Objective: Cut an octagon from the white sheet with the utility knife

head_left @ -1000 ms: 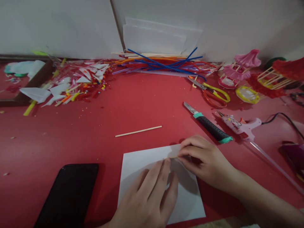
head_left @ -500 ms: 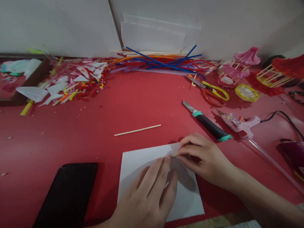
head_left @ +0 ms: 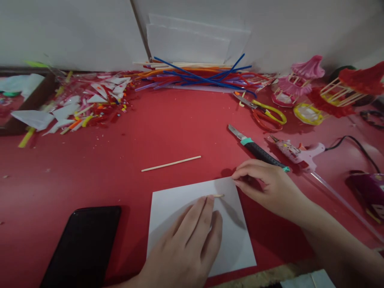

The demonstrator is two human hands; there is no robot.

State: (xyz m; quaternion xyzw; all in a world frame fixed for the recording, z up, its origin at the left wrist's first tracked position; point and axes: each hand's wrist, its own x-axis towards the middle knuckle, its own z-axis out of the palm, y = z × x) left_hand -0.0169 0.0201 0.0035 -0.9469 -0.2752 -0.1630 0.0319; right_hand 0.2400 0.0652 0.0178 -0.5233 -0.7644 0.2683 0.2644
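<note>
My left hand (head_left: 187,240) lies over a square white sheet of paper (head_left: 234,248), fingers nearly straight and together. Its fingertips press a short wooden stick (head_left: 219,196) against the sheet, and only the stick's right end shows. At the far right corner of the paper, my right hand (head_left: 264,180) has thumb and forefinger pinched together on the edge. Beyond the sheet, another thin wooden stick (head_left: 171,163) rests on the red table (head_left: 177,128).
A black phone (head_left: 82,244) lies left of the paper. To the right are a utility knife (head_left: 261,152) with its blade out, a hot glue gun (head_left: 300,154) and scissors (head_left: 261,110). Pipe cleaners (head_left: 204,78), scraps (head_left: 87,112) and pink and red small models (head_left: 300,82) line the back.
My right hand has let go of the short stick's end and moved right and up to the paper's corner. The left hand stays on the stick. The view has shifted slightly.
</note>
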